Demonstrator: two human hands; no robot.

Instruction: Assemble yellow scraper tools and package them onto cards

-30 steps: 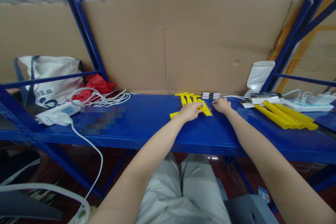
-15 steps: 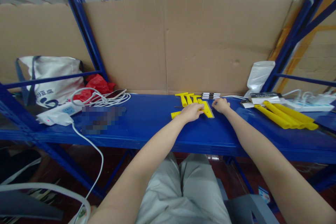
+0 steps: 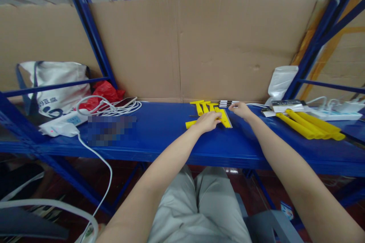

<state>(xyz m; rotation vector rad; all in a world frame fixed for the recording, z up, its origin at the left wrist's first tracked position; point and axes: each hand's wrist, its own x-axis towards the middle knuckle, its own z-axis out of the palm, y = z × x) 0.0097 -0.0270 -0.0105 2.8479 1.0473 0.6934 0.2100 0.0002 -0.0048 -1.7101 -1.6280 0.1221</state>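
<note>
My left hand [image 3: 210, 121] is closed on a yellow scraper [image 3: 225, 118], whose wide head has a pale edge strip along its right side. A yellow tube-shaped handle [image 3: 190, 124] shows to the left of that hand. Behind it, several yellow T-shaped scrapers [image 3: 196, 107] lie side by side on the blue shelf [image 3: 162, 125]. My right hand [image 3: 241, 110] is at a stack of small black-and-white pieces [image 3: 224, 103], fingers pinched together. Whatever is between its fingertips is too small to make out.
Several yellow tubes [image 3: 310, 125] lie at the right, by a power strip [image 3: 336, 114] and a white pouch [image 3: 282, 83]. On the left are a cloth bag [image 3: 59, 87], a red plastic bag [image 3: 105, 91], coiled white cables [image 3: 125, 109] and a white charger [image 3: 61, 129]. Cardboard [image 3: 137, 49] stands behind.
My right hand has moved slightly up and left, onto the black-and-white stack. My left hand stays on the yellow scraper.
</note>
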